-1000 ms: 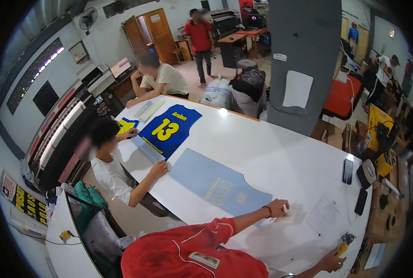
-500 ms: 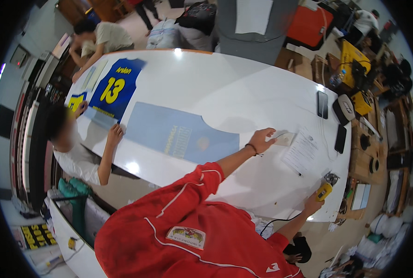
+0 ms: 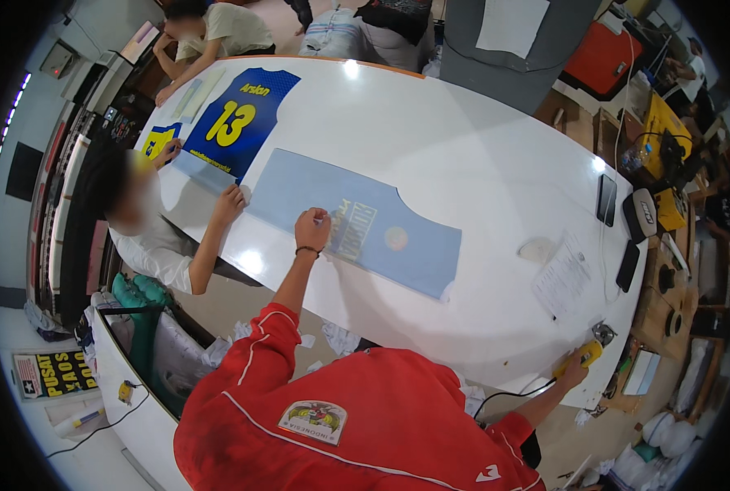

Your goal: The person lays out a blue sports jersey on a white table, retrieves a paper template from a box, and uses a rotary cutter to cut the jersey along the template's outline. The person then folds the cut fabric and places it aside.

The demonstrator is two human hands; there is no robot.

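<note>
A light-blue jersey panel [image 3: 307, 176] lies flat on the white table [image 3: 365, 114], with faint yellow lettering and a round mark showing on it. My left hand [image 3: 313, 229], with a dark bracelet at the wrist, is over the panel's near side beside the lettering. Its fingers are curled together; what they hold, if anything, is hidden. At the table's right end, my right hand [image 3: 574, 372] grips a yellow handheld electric cutter [image 3: 591, 353] with a round metal head. A dark cord runs back from it.
Left of the panel, a co-worker's hands [image 3: 231, 203] touch a pale strip by a blue jersey panel [image 3: 238, 114] with yellow number. Another person leans at the far left. A printed sheet [image 3: 563, 278], phones [image 3: 606, 200] and a grey case [image 3: 640, 214] lie toward the right.
My left hand has moved left, from beside the printed sheet to over the light-blue panel, and its fingers have curled. The right hand keeps holding the cutter. The whole view has shifted.
</note>
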